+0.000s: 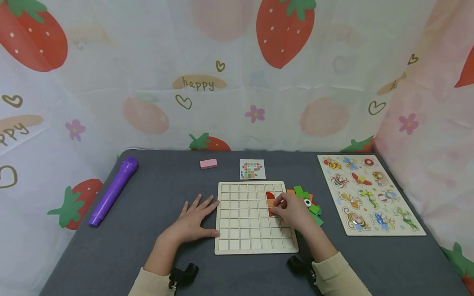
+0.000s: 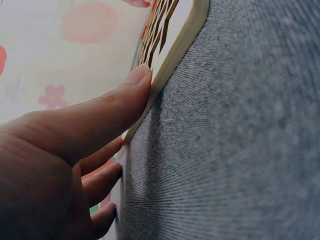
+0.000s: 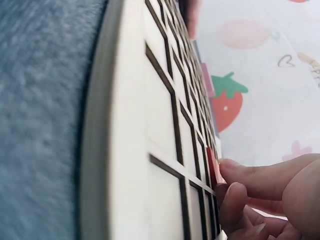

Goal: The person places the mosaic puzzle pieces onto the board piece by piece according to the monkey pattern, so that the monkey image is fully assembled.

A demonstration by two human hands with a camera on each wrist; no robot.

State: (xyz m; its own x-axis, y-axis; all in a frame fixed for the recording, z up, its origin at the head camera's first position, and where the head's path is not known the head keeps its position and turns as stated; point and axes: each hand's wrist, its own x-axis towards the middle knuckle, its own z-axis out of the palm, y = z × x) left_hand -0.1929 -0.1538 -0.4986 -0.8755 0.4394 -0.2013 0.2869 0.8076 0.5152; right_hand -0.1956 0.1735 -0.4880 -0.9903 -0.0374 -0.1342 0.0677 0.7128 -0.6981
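Observation:
A pale wooden grid board lies flat on the table. My left hand rests at its left edge, fingers spread; in the left wrist view the thumb touches the rim. My right hand is over the board's right side, thumb and index finger at an orange square tile in the grid. One red rounded tile sits above the orange tile and another red tile below it. The right wrist view shows the fingertips pinching close at the grid, partly hiding the tile.
Loose green tiles, with orange and eye-patterned ones, lie beside the board, partly behind my right hand. A small pattern card and a pink block are behind it. An insect puzzle board lies right, a purple toy microphone left.

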